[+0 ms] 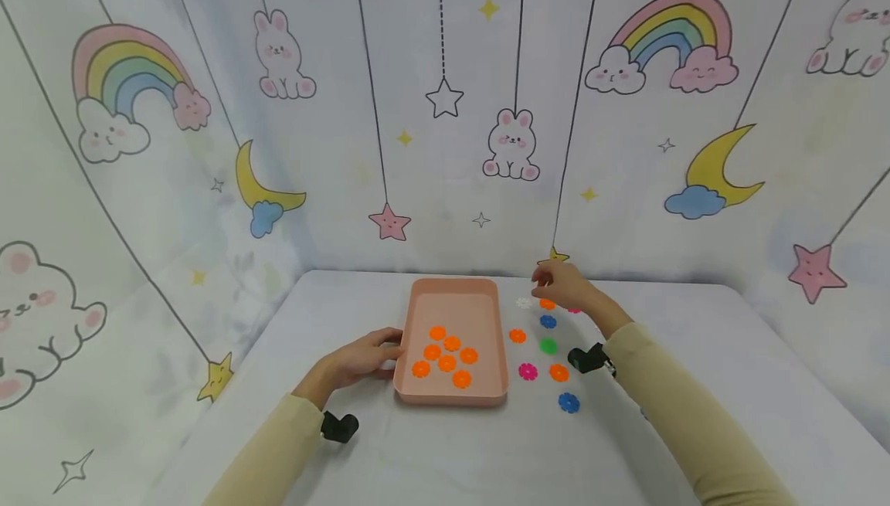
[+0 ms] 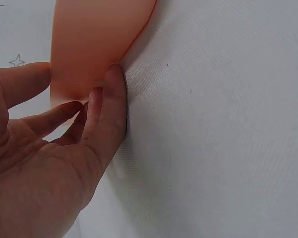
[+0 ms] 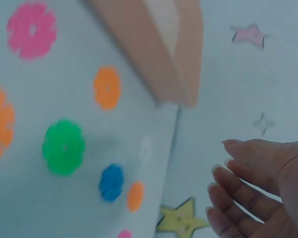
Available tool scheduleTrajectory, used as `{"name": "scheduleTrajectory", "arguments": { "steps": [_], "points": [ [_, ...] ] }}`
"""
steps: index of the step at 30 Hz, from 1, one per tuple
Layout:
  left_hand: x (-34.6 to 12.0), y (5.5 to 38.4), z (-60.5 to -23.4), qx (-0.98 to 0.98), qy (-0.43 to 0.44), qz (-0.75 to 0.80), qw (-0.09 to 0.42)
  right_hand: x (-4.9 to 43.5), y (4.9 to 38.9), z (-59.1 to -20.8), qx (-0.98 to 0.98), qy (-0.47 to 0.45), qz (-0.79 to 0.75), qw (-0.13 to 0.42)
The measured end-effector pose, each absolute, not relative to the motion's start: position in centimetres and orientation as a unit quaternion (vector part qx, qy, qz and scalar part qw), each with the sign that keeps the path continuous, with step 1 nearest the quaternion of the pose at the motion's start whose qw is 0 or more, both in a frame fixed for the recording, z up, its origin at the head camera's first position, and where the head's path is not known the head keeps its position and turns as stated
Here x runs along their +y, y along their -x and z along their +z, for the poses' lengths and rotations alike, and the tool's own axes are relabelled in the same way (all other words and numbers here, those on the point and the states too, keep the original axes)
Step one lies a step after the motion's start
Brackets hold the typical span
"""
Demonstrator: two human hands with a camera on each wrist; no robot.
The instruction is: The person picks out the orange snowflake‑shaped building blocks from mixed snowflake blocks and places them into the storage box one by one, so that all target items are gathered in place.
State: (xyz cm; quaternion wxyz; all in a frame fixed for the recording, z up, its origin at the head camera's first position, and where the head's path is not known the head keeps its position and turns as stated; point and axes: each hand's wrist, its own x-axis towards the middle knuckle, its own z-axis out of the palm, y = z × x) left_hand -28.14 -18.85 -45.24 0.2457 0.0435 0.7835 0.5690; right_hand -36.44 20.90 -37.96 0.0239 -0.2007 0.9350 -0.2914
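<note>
A pink tray (image 1: 452, 399) on the white table holds several orange notched flower-shaped discs (image 1: 447, 363). My left hand (image 1: 361, 357) rests against the tray's left side. In the left wrist view, its fingertips touch the outer wall (image 2: 99, 44) low down and its thumb meets the rim. My right hand (image 1: 565, 283) hovers over the far end of the loose discs, fingers loosely bent and nothing between them. Nearest below it lie an orange disc (image 1: 548, 304), a white disc (image 1: 524, 303) and a partly covered pink disc (image 1: 574, 310).
Right of the tray lie more loose discs: blue (image 1: 548, 321), green (image 1: 548, 346), orange (image 1: 559, 372), pink (image 1: 528, 371) and another blue one (image 1: 568, 402) nearest me. A patterned cloth (image 1: 445, 181) with rainbows and rabbits hangs behind the table.
</note>
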Motion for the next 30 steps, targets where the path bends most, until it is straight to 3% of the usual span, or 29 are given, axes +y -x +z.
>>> {"name": "scheduleTrajectory", "arguments": {
  "steps": [14,21,30],
  "points": [
    [-19.0,28.2,-45.1,0.776,-0.05,0.576,0.252,23.9,41.3,-44.4,0.949,0.082,-0.3,0.051],
    [-18.8,28.2,-45.1,0.772,-0.057,0.579,0.255,23.4,40.7,-44.5,0.952,0.044,-0.291,0.081],
    [-19.0,28.2,-45.3,0.781,-0.049,0.57,0.25,23.4,40.3,-44.2,0.953,0.051,-0.292,0.054]
  ]
}}
